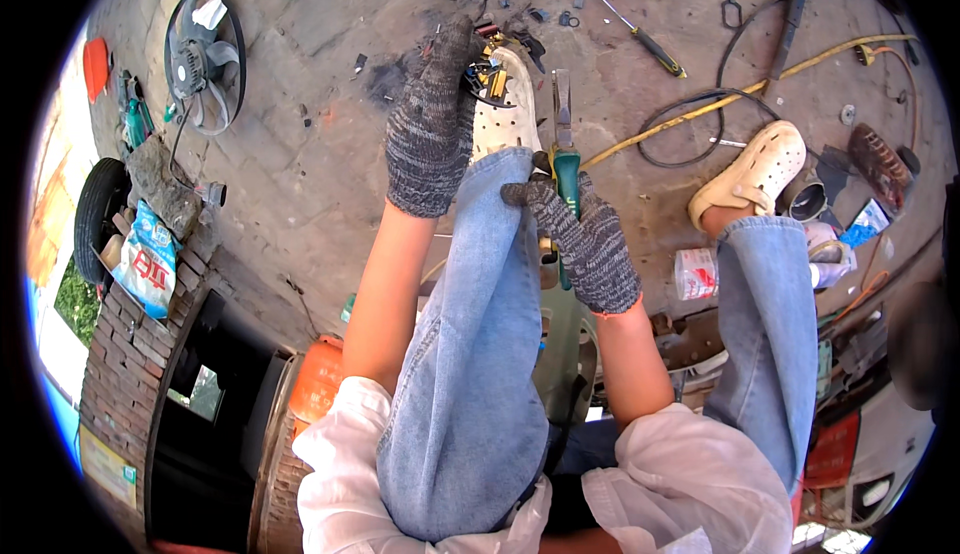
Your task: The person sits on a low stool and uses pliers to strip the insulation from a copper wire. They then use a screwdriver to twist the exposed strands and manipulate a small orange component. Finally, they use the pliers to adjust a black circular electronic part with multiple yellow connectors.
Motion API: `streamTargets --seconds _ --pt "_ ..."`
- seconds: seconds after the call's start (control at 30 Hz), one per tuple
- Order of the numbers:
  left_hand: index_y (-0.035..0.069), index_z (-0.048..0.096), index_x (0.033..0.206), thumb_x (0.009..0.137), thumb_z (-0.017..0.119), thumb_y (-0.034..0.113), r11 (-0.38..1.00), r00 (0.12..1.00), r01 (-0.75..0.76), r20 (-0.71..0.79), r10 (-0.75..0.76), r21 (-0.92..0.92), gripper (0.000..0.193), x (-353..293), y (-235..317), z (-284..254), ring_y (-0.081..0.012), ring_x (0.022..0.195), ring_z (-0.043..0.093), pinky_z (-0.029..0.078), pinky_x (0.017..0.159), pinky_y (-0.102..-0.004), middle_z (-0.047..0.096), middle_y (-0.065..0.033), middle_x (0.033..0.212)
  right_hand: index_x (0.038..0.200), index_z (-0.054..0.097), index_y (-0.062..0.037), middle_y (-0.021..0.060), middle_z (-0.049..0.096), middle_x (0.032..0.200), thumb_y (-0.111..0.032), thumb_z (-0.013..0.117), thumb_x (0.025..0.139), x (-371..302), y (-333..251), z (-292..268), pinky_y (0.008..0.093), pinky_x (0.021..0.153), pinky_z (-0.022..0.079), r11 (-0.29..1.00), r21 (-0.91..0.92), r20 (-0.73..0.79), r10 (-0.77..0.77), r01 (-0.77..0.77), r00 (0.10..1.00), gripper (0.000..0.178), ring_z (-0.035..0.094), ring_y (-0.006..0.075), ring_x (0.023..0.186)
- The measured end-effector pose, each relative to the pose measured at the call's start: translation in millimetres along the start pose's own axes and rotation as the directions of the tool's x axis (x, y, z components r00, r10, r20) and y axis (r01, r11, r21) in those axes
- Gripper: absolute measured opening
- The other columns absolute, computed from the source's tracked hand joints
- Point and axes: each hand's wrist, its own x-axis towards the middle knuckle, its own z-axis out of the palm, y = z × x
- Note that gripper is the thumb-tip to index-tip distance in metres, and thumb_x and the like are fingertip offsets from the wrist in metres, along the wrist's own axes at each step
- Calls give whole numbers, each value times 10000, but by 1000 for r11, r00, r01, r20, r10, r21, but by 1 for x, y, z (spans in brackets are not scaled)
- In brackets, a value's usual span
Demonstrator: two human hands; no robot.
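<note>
My left hand (435, 124), in a dark grey knitted glove, is closed at the edge of a small black, yellow and copper-coloured part (490, 78). That part sits over the cream clog (505, 119) on my left foot; the glove hides some of it. Beside my left knee, my right hand (590, 239), gloved alike, wraps round a green-handled metal tool (566, 179). The tool's flat metal head points away from me, just right of the clog, apart from the part. Its exact kind is hard to make out edge-on.
Dark scraps lie on the ground beyond my foot, near a thin hooked tool (655, 49). A yellow hose (700, 109) and black cable cross at right. A fan (205, 62), a tyre (100, 216) and a blue-white bag (150, 259) are at left.
</note>
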Motion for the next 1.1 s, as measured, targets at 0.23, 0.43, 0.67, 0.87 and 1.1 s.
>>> streamTargets --seconds 0.23,0.43,0.67,0.87,1.1 --pt "51 348 1365 829 517 -97 972 986 -110 104 133 -207 581 -13 18 4 -281 1119 559 454 925 -355 572 -161 1193 1131 544 -19 116 645 856 -289 683 821 28 8 4 325 693 494 968 248 -315 32 49 949 434 629 206 756" --pt "19 409 1319 890 449 -42 782 978 189 39 -206 -593 434 -20 27 7 -266 1196 485 460 949 -387 522 -149 1260 1099 517 -1 90 636 826 -228 715 794 25 -5 -1 305 695 487 981 170 -386 -19 92 922 428 611 161 741" --pt "-3 580 1154 845 626 91 345 732 666 492 -471 -661 326 -22 38 -1 -169 977 594 489 853 -305 632 -107 1057 1066 525 -7 57 632 848 -133 699 808 25 -1 0 263 705 478 993 -1 -470 -102 115 877 336 584 112 773" --pt "-4 593 1129 769 671 19 189 696 673 527 -487 -715 369 -19 42 -1 -181 973 597 474 882 -313 634 -107 1062 1178 432 23 116 627 902 -249 746 749 26 7 -1 336 754 488 986 -79 -453 -165 145 876 598 619 228 844" --pt "0 598 1112 759 680 26 203 717 651 505 -481 -731 363 -22 40 1 -185 969 600 481 870 -309 636 -107 1052 1197 422 38 140 612 963 -233 736 754 24 5 -4 342 771 484 993 -62 -406 -121 105 906 607 616 244 867"
